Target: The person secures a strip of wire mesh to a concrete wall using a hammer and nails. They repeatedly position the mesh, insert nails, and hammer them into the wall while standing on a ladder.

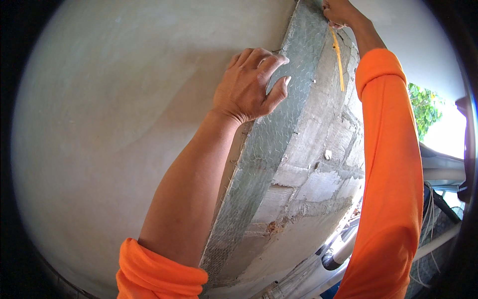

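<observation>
A long strip of wire mesh (pixel 279 124) runs up the wall at a slant, over the edge between smooth plaster and bare blockwork. My left hand (pixel 249 82) rests at the strip's left edge, with fingers bent and the thumb apart; I see nothing held in it. High up, by the top of the mesh, my right hand (pixel 341 12) is closed, its fingers curled in. What it grips is hidden. Just below it a thin yellow strip (pixel 339 62) hangs over the blocks; whether the hand holds its end I cannot tell.
Smooth grey plaster (pixel 99 124) covers the wall on the left. Rough concrete blocks (pixel 318 164) with mortar joints show right of the mesh. Pale pipes (pixel 343 249) and loose cords (pixel 427 224) are at the lower right. Green leaves (pixel 423 109) show outside.
</observation>
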{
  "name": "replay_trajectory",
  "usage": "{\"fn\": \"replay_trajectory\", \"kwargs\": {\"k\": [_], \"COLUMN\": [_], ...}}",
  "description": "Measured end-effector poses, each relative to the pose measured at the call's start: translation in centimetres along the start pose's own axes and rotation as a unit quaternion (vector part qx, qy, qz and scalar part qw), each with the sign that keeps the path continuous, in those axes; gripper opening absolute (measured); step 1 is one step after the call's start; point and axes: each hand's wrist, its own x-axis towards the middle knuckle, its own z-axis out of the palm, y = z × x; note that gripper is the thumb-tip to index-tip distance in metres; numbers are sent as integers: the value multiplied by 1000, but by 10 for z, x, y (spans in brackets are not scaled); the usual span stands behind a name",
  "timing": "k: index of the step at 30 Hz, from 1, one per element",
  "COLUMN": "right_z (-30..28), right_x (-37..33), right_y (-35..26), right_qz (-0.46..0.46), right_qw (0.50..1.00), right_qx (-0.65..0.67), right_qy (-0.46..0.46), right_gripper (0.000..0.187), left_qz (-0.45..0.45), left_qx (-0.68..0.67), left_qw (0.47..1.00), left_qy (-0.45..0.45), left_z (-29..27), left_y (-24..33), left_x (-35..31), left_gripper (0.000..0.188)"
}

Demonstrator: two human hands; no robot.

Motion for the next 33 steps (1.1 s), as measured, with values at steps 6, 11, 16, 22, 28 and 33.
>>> {"fn": "replay_trajectory", "kwargs": {"k": [6, 11, 16, 22, 28, 33], "right_z": [25, 45, 63, 92, 114, 128], "right_x": [-2, -18, -28, -26, -30, -30], "right_y": [21, 27, 25, 28, 10, 6], "right_qz": [-38, -7, -8, 46, 103, 113], "right_qw": [980, 947, 904, 861, 754, 759], "right_qx": [138, 253, 313, 423, 556, 516], "right_qy": [139, 198, 293, 278, 333, 380], "right_gripper": [16, 14, 15, 13, 11, 16], "left_qz": [0, 1, 1, 1, 9, 2], "left_qx": [-2, -7, -1, 19, 47, 50], "left_qw": [1000, 1000, 1000, 1000, 998, 998], "left_qy": [-4, -10, -7, -25, -27, -40], "left_z": [0, 0, 2, 3, 3, 2], "left_y": [0, 1, 2, 4, 6, 7], "left_x": [0, 1, 2, 3, 4, 5], "left_gripper": [38, 38, 35, 32, 31, 32]}}
